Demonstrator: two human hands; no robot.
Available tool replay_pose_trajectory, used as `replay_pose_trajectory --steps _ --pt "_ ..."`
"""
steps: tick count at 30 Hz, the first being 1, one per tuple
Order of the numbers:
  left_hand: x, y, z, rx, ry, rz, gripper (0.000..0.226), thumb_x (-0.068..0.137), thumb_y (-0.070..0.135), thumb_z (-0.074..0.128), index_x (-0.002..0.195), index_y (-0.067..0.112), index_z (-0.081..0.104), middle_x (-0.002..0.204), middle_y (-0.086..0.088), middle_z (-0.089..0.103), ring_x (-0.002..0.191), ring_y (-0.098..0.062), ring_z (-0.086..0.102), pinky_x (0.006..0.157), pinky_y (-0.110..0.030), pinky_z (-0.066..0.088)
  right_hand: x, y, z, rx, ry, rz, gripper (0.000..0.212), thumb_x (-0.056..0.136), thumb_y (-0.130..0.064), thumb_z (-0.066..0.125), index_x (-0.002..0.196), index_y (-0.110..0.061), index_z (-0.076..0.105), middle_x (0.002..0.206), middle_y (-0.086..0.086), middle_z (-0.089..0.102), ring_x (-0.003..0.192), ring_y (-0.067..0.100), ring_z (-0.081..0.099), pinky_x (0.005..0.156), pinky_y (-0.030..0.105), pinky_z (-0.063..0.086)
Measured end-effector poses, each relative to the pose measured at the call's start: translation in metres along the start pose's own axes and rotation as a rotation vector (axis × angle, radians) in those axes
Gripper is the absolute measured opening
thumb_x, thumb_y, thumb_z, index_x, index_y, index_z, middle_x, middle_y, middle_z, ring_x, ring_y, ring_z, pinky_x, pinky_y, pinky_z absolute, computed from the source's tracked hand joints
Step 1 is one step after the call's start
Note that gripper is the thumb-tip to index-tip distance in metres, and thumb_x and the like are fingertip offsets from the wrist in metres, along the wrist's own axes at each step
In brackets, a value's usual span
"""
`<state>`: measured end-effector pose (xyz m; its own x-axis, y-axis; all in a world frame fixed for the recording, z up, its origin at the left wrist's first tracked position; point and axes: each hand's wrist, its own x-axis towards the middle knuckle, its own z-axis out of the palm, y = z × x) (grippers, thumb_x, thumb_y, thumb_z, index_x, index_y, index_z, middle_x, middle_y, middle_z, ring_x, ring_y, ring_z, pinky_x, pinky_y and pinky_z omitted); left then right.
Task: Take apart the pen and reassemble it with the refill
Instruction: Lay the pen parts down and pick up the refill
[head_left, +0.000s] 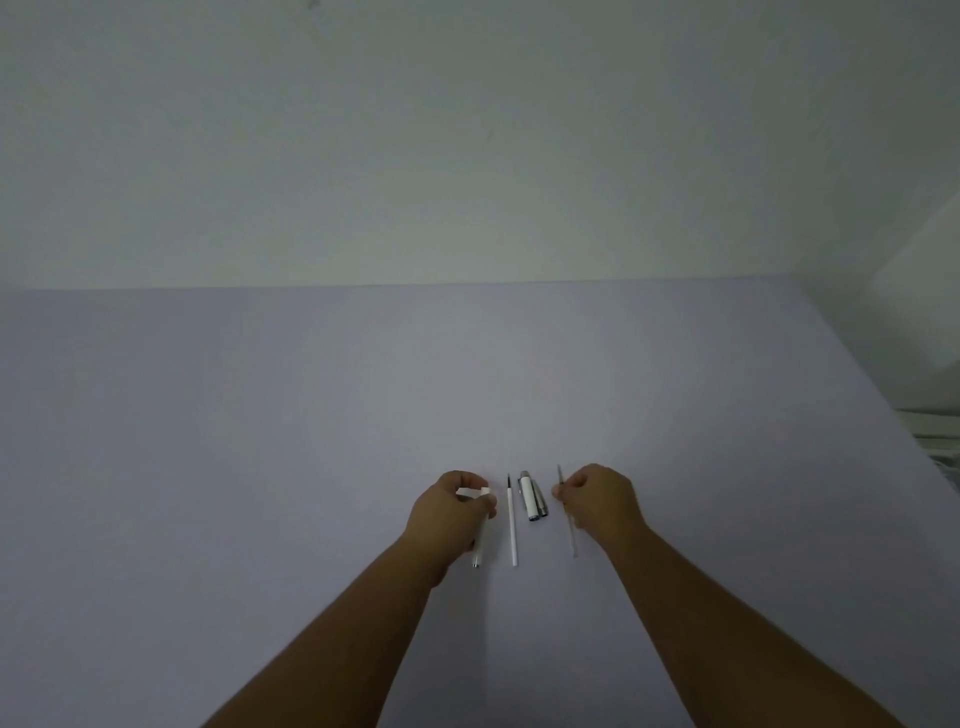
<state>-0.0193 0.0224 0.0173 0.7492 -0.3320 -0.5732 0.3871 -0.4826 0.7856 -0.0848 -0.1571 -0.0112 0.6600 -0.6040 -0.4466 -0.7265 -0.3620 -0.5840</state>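
Pale lilac tabletop runs back to a plain wall, bare but for the pen parts grouped near the person's hands. Taking the cap as the marker: it lies flat on the table, white with a metal clip, untouched. Just left of it lies a thin white refill, dark tip pointing away from the person, also free on the surface. Further left, the left hand has its fingers curled closed around the white barrel, whose lower end sticks out below the hand toward the person. Just right of the cap, the right hand pinches a second thin rod, darker and translucent, between thumb and fingertips; I take it for the old refill, though it is too small to be sure. By my reading, the taking-apart is done: cap off, barrel emptied, parts separate. What is left is the rebuilding: put aside the rod, slide the white refill into the barrel, close any screw section, and fit the cap. None of that looks begun.
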Motion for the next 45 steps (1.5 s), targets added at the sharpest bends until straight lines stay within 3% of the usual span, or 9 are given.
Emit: replay_pose_trajectory --steps 4,11,18,32,37,39,41,43,45 --pt "0.003 -0.004 -0.003 0.007 0.001 -0.017 0.021 0.084 0.017 0.066 0.104 0.018 0.062 0.1 -0.007 0.065 0.082 -0.02 0.061 0.063 -0.025 0.055 0.0 0.002 0.005 -0.01 0.047 -0.007 0.035 0.081 -0.029 0.069 0.054 -0.024 0.047 0.066 0.001 0.058 0.069 0.019 0.057 0.066 0.025 0.043" --pt "0.005 -0.008 -0.006 0.024 -0.017 0.005 0.012 0.084 0.016 0.066 0.096 0.017 0.065 0.084 0.0 0.063 0.074 -0.014 0.058 0.063 -0.024 0.053 0.002 0.007 0.01 -0.024 0.062 -0.02 0.018 0.082 -0.029 0.067 0.078 -0.011 0.065 0.071 0.002 0.059 0.071 0.017 0.056 0.066 0.025 0.041" --pt "0.003 -0.01 -0.009 0.022 -0.004 0.006 0.009 0.084 0.017 0.067 0.093 0.018 0.065 0.086 -0.001 0.064 0.076 -0.016 0.059 0.065 -0.025 0.055 -0.002 0.008 0.012 0.002 0.099 -0.018 0.02 0.083 -0.028 0.066 0.071 -0.015 0.056 0.061 -0.006 0.052 0.07 0.017 0.055 0.066 0.026 0.042" --pt "-0.003 -0.005 -0.013 0.027 0.004 0.029 0.012 0.083 0.019 0.066 0.095 0.018 0.066 0.09 -0.002 0.065 0.082 -0.019 0.061 0.076 -0.033 0.057 -0.01 0.003 0.01 0.001 0.127 -0.034 0.018 0.086 -0.026 0.063 0.08 -0.01 0.058 0.086 0.011 0.066 0.077 0.021 0.056 0.074 0.031 0.047" --pt "-0.006 -0.009 -0.018 0.056 0.06 0.047 0.01 0.082 0.021 0.067 0.092 0.018 0.067 0.089 -0.003 0.068 0.081 -0.02 0.062 0.082 -0.039 0.057 -0.028 -0.016 0.018 -0.092 0.113 -0.228 0.029 0.085 -0.036 0.058 0.062 -0.021 0.052 0.064 0.0 0.06 0.069 0.022 0.057 0.063 0.031 0.045" --pt "-0.007 -0.01 -0.02 0.086 0.088 0.067 0.009 0.081 0.022 0.068 0.089 0.019 0.066 0.085 -0.001 0.067 0.079 -0.018 0.062 0.083 -0.04 0.056 -0.035 -0.024 0.03 -0.295 0.05 -0.294 0.028 0.085 -0.04 0.055 0.071 -0.017 0.061 0.075 0.006 0.067 0.075 0.024 0.062 0.062 0.028 0.041" --pt "-0.008 -0.01 -0.023 0.104 0.102 0.08 0.008 0.081 0.023 0.068 0.089 0.02 0.066 0.084 0.0 0.067 0.077 -0.017 0.062 0.079 -0.037 0.056 -0.041 -0.028 0.045 -0.468 0.04 -0.347 0.031 0.089 -0.037 0.051 0.096 -0.011 0.067 0.105 0.011 0.07 0.093 0.026 0.065 0.071 0.031 0.047" --pt "-0.01 -0.009 -0.025 0.121 0.108 0.086 0.011 0.082 0.024 0.068 0.092 0.02 0.066 0.087 0.0 0.067 0.077 -0.016 0.061 0.066 -0.029 0.055 -0.044 -0.026 0.055 -0.606 0.046 -0.392 0.032 0.094 -0.028 0.047 0.115 -0.01 0.061 0.132 0.013 0.058 0.114 0.026 0.06 0.086 0.035 0.05" --pt "-0.012 -0.009 -0.028 0.161 0.12 0.091 0.015 0.083 0.025 0.067 0.097 0.02 0.065 0.09 0.0 0.067 0.074 -0.012 0.06 0.053 -0.019 0.046 -0.047 -0.026 0.062 -0.691 0.05 -0.396 0.031 0.096 -0.02 0.044 0.121 -0.009 0.058 0.136 0.013 0.055 0.124 0.024 0.053 0.091 0.035 0.049"
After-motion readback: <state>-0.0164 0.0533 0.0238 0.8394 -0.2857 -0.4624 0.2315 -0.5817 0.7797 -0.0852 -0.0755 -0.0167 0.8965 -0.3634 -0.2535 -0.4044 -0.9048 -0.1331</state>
